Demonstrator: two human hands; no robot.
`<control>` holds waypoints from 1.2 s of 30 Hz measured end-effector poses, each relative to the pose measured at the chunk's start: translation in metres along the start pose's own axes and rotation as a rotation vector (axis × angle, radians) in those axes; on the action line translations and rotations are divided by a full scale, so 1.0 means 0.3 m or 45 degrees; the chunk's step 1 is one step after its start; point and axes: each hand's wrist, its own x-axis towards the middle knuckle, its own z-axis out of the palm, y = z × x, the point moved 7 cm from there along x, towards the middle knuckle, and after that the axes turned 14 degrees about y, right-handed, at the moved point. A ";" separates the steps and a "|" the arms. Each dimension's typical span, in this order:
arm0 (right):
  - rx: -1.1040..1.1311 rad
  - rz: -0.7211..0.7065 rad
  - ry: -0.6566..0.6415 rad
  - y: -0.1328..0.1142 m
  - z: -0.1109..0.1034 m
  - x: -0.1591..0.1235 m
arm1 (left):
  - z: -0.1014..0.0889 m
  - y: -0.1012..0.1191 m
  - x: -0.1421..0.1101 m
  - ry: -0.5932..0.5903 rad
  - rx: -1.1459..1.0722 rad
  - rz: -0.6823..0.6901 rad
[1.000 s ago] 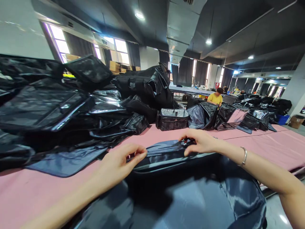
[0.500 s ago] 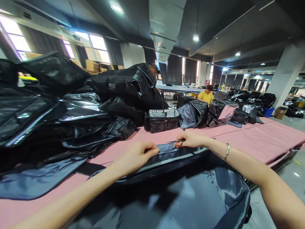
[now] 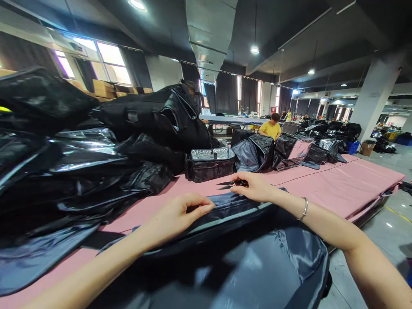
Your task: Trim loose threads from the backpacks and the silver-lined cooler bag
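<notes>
Dark blue, soft fabric bag with a pale-edged opening (image 3: pixel 257 266) lies gaping before us on the long pink-covered table (image 3: pixel 350 180) in the head view. Our left hand (image 3: pixel 180 214) pinches its far edge between thumb and forefinger; our right hand (image 3: pixel 252 187) grips small black pointed snips (image 3: pixel 227 185), blades apart, near that edge. Beyond them stands a black box-shaped bag with silvery lining (image 3: pixel 212 168).

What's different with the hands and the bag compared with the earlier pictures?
The right hand has come closer to the left hand. Its snips now show clearly, blades apart; half a second ago they looked nearly closed. The view has swung right. Nothing was visibly let go. The left hand stays at the edge of the open bag, and the silver-lined bag remains on the pink table.
</notes>
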 end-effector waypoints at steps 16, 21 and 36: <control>-0.655 -0.946 0.081 -0.119 -0.034 -0.112 | 0.026 -0.016 0.005 0.003 0.203 -0.013; -0.803 -1.002 0.073 -0.151 -0.022 -0.126 | 0.034 -0.024 0.008 -0.016 0.207 -0.003; -0.497 -0.802 -0.264 -0.126 -0.021 -0.059 | 0.056 -0.056 -0.006 -0.097 0.106 -0.005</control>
